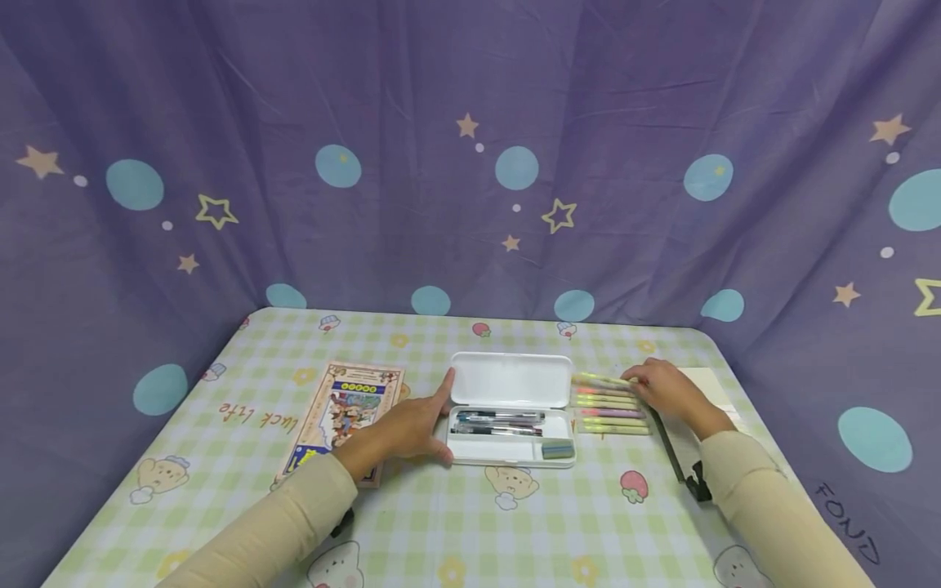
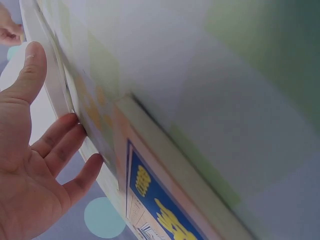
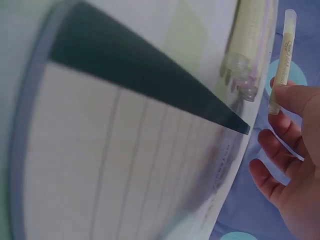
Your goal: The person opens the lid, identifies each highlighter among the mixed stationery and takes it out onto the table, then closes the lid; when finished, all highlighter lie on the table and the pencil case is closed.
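Note:
A white pencil case (image 1: 510, 380) lies open in the middle of the table, its lid folded back. Several pens (image 1: 500, 430) lie in its upper section, and a grey-blue eraser (image 1: 557, 450) sits at the lower right. My left hand (image 1: 413, 425) is at the case's left side with thumb and fingers spread, fingertips against its edge. To the right of the case lie several highlighters (image 1: 613, 420) in a row. My right hand (image 1: 675, 396) pinches a pale yellow highlighter (image 3: 284, 62) between thumb and index finger at the row's far end.
A comic-covered book (image 1: 353, 408) lies left of the case, partly under my left forearm. On the right, a notebook with lined paper (image 3: 115, 150) and a dark strip lies below my right wrist. A purple curtain (image 1: 441, 82) hangs behind the checked tablecloth (image 1: 412, 539).

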`<action>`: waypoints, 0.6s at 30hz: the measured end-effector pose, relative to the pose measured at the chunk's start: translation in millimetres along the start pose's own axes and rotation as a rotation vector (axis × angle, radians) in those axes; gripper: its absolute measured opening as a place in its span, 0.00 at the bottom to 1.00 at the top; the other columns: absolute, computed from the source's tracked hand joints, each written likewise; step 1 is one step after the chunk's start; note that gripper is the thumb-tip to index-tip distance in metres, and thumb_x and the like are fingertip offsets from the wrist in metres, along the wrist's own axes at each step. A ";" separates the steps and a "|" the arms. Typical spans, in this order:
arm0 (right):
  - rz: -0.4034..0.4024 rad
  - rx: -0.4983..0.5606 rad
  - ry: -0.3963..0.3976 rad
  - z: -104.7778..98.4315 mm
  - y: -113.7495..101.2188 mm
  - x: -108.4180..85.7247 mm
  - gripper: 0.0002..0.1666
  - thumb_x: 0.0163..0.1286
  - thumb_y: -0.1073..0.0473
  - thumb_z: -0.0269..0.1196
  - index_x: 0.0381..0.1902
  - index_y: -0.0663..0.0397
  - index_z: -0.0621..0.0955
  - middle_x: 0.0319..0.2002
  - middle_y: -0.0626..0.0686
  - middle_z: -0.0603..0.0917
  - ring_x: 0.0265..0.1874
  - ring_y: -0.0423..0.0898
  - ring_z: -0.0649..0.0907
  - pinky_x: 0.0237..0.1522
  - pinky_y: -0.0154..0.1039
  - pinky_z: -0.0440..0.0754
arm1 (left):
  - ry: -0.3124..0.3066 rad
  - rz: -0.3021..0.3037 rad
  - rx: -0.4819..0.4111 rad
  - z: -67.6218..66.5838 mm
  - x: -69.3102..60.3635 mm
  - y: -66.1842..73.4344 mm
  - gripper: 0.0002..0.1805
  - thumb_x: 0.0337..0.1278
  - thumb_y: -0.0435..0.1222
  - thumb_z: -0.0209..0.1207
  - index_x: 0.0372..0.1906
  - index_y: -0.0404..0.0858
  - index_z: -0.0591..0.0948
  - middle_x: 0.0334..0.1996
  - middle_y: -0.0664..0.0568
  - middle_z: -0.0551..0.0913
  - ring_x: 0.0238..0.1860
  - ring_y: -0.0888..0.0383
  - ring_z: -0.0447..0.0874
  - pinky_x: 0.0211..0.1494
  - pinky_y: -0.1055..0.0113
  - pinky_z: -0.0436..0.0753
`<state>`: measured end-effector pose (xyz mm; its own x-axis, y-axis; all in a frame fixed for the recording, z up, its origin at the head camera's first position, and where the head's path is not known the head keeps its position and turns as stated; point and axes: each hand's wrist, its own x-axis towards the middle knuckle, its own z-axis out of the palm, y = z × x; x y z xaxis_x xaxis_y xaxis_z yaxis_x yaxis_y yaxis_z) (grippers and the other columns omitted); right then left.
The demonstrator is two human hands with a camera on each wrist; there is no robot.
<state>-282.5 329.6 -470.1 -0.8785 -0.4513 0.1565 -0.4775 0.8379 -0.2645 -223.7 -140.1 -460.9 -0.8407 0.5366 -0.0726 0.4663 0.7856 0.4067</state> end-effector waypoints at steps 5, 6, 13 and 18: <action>0.010 -0.010 -0.024 5.1 0.5 4.1 0.12 0.70 0.67 0.62 0.47 0.56 0.88 0.32 0.51 0.81 0.31 0.44 0.77 0.36 0.46 0.79 | 0.000 -0.001 0.004 0.8 0.3 -0.3 0.82 0.31 0.59 0.78 0.83 0.37 0.35 0.58 0.48 0.85 0.60 0.47 0.84 0.69 0.53 0.78; 0.009 -0.009 -0.028 5.5 0.2 4.5 0.12 0.70 0.67 0.62 0.47 0.56 0.88 0.32 0.51 0.81 0.31 0.44 0.77 0.36 0.46 0.79 | 0.000 -0.001 0.005 0.9 0.3 -0.5 0.82 0.31 0.59 0.78 0.83 0.37 0.35 0.58 0.48 0.85 0.60 0.47 0.84 0.69 0.53 0.78; 0.022 -0.004 -0.044 7.7 -0.5 5.5 0.12 0.69 0.68 0.62 0.46 0.56 0.89 0.34 0.52 0.83 0.32 0.46 0.79 0.39 0.49 0.81 | 0.000 -0.010 0.005 0.2 0.4 -0.1 0.81 0.31 0.59 0.78 0.83 0.38 0.34 0.58 0.48 0.85 0.60 0.47 0.84 0.70 0.53 0.77; 0.036 0.003 -0.062 9.5 1.0 4.9 0.12 0.70 0.66 0.62 0.47 0.55 0.88 0.35 0.52 0.83 0.34 0.47 0.81 0.41 0.50 0.82 | 0.000 -0.008 0.007 1.2 0.4 -0.9 0.82 0.30 0.60 0.78 0.83 0.38 0.34 0.58 0.48 0.85 0.60 0.47 0.84 0.69 0.53 0.78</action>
<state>-287.4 325.3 -478.7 -0.8942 -0.4390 0.0878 -0.4455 0.8530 -0.2721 -224.1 -140.2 -462.4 -0.8446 0.5301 -0.0755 0.4614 0.7919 0.4000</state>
